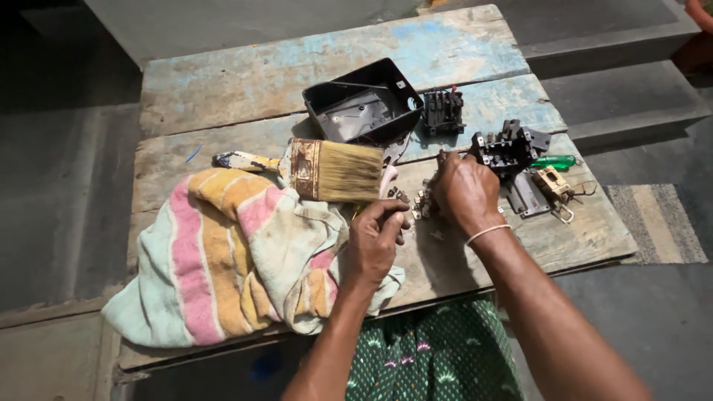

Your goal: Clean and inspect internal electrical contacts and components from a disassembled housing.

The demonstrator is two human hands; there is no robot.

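Weathered blue-painted plank table (245, 82), dim concrete yard. Small metal switch parts (425, 202): centre, pinched between closed left hand (373, 241) and right hand (464, 191). Black switch block (507, 148) beside: stripped, seemingly mid-job. Empty black casing (362, 104), paintbrush (327, 170), striped towel (230, 252), green-handled screwdriver (553, 161) around.

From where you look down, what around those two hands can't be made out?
- Head view: the small metal parts between the left hand and right hand are too small to identify.
- Right fingertips: hidden behind the hand's back.
- Worn flat paintbrush: handle partly buried in the striped pastel towel.
- Black plastic tray: interior too dark.
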